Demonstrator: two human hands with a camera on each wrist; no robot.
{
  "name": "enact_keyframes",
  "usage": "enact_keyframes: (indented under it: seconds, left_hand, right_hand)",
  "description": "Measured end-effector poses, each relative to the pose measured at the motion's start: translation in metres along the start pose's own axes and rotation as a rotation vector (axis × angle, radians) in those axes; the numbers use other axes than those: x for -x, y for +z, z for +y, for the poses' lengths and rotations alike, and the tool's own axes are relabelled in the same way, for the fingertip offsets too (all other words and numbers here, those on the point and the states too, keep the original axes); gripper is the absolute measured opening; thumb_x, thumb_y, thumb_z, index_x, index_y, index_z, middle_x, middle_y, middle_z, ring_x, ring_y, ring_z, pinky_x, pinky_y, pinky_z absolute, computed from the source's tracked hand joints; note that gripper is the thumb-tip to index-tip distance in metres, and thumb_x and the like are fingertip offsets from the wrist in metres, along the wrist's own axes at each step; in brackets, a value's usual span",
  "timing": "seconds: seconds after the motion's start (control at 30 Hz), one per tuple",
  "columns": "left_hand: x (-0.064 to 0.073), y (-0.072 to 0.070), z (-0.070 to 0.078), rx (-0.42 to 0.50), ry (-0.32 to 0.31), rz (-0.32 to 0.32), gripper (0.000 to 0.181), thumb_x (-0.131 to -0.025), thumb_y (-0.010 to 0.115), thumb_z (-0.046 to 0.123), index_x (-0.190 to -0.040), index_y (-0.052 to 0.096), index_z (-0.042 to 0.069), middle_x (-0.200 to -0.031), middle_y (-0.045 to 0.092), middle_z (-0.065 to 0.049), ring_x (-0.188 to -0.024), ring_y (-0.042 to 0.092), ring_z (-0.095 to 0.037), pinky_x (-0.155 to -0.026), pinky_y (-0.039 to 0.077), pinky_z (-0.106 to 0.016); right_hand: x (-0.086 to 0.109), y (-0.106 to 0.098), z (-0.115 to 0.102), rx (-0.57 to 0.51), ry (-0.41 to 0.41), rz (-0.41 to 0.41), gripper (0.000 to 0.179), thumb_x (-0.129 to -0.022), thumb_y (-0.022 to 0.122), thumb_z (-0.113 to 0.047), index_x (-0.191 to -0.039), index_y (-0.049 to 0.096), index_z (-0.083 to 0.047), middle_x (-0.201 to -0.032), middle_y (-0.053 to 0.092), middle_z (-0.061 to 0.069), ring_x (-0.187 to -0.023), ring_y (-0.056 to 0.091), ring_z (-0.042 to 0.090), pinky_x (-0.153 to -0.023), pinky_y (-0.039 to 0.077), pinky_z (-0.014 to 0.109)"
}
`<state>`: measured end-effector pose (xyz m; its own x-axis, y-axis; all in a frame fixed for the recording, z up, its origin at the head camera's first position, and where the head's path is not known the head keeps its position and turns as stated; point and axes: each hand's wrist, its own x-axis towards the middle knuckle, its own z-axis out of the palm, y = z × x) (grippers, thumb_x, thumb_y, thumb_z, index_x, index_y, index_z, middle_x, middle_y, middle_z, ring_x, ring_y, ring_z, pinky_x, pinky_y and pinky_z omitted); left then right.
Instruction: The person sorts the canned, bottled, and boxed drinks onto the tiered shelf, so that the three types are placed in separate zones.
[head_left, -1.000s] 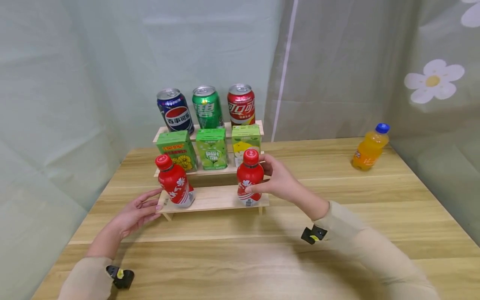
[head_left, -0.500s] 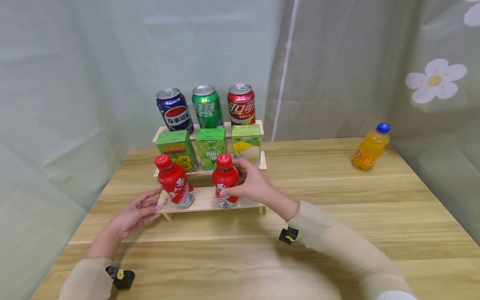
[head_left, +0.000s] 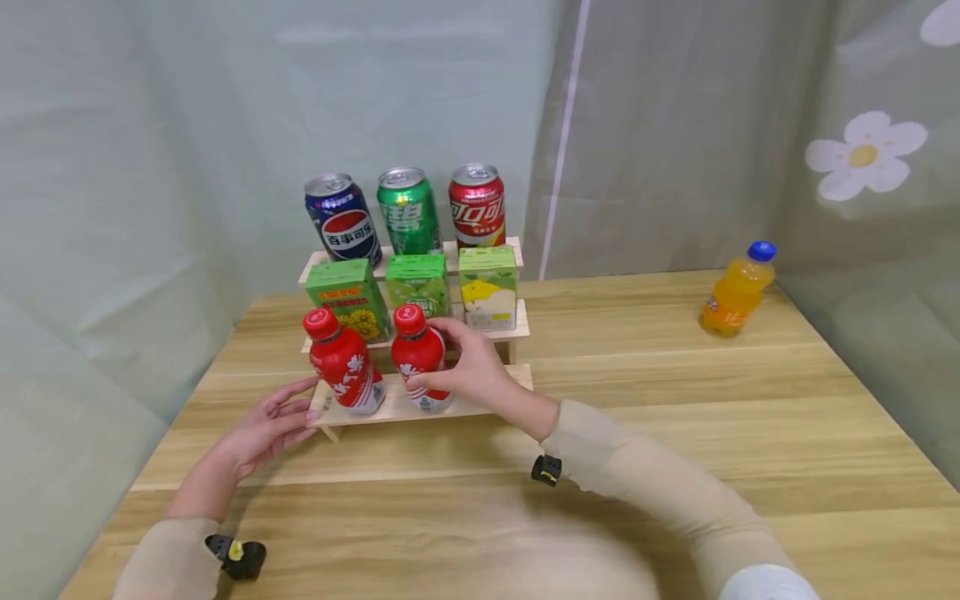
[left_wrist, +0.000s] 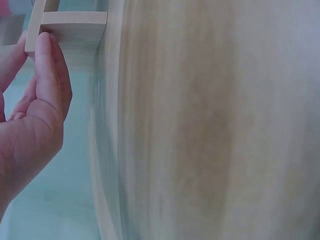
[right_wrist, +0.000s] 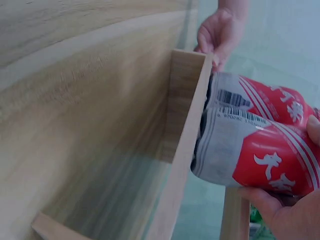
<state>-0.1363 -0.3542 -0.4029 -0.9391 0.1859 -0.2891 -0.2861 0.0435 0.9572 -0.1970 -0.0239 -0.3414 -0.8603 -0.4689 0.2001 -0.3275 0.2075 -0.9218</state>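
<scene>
My right hand (head_left: 474, 375) grips a red plastic bottle (head_left: 415, 350) with a red cap, thumb in front and fingers behind. The bottle stands upright on the lowest step of a three-tier wooden display rack (head_left: 521, 377). In the right wrist view its base is on or very near the board. Close on its left stands a matching red bottle (head_left: 343, 367). My left hand (head_left: 262, 433) pinches the left end of that lowest step; the left wrist view shows thumb and fingers (left_wrist: 46, 65) on the board's edge.
Juice boxes line the middle step: chrysanthemum (head_left: 348, 296), green grape (head_left: 417, 283) and pear (head_left: 489, 292). Above them stand a blue can (head_left: 345, 221), a green can (head_left: 408, 215) and a red can (head_left: 477, 208). An orange soda bottle (head_left: 738, 292) stands at the table's (head_left: 675, 467) back right.
My right hand has moved the red bottle leftward along the lowest step, from its right end to near the other red bottle. The left hand has stayed at the rack's left end.
</scene>
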Motion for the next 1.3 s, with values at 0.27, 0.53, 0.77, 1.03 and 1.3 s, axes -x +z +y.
enact_keyframes:
  seconds: [0.27,0.53,0.77,1.03,1.3]
  left_hand:
    - [-0.001,-0.001,0.0,0.009,-0.005,-0.005,0.054,-0.096,0.056,0.009,-0.142,0.035,0.027,-0.109,0.058,0.014,-0.1,0.064,-0.007,-0.088,0.054,-0.025]
    - [-0.001,0.0,0.001,0.034,0.009,-0.021,0.051,-0.096,0.055,0.008,-0.14,0.037,0.028,-0.109,0.059,0.015,-0.1,0.064,-0.007,-0.088,0.054,-0.025]
    - [-0.001,0.0,0.001,-0.005,-0.023,0.004,0.059,-0.095,0.057,0.011,-0.146,0.029,0.023,-0.11,0.055,0.015,-0.1,0.063,-0.006,-0.089,0.053,-0.025]
    - [-0.002,0.002,0.0,-0.005,-0.012,-0.005,0.055,-0.096,0.056,0.011,-0.144,0.033,0.025,-0.111,0.054,0.014,-0.1,0.062,-0.005,-0.089,0.054,-0.025]
    - [-0.002,-0.001,-0.001,0.023,-0.003,-0.019,0.046,-0.096,0.055,0.009,-0.131,0.043,0.035,-0.109,0.057,0.016,-0.099,0.063,-0.005,-0.087,0.054,-0.025]
  right_hand:
    - [0.002,0.007,-0.001,0.007,-0.008,0.046,0.07,-0.072,0.084,-0.014,-0.133,0.05,-0.008,-0.126,0.059,0.008,-0.103,0.059,0.021,-0.081,0.054,0.021]
    - [0.004,0.005,0.001,-0.001,-0.018,0.038,0.072,-0.074,0.082,-0.014,-0.136,0.045,-0.007,-0.13,0.055,0.008,-0.111,0.057,0.023,-0.086,0.054,0.025]
    - [0.014,-0.005,0.002,-0.013,-0.019,0.036,0.068,-0.076,0.081,-0.013,-0.134,0.046,-0.005,-0.128,0.056,0.011,-0.114,0.057,0.026,-0.092,0.053,0.035]
    - [0.033,-0.032,0.004,-0.001,-0.09,0.045,0.066,-0.075,0.08,-0.008,-0.131,0.047,0.001,-0.13,0.055,0.019,-0.12,0.053,0.03,-0.096,0.051,0.038]
    - [0.048,-0.065,0.0,0.076,-0.187,0.127,0.066,-0.072,0.082,-0.007,-0.128,0.049,0.002,-0.128,0.057,0.021,-0.118,0.054,0.035,-0.091,0.054,0.045]
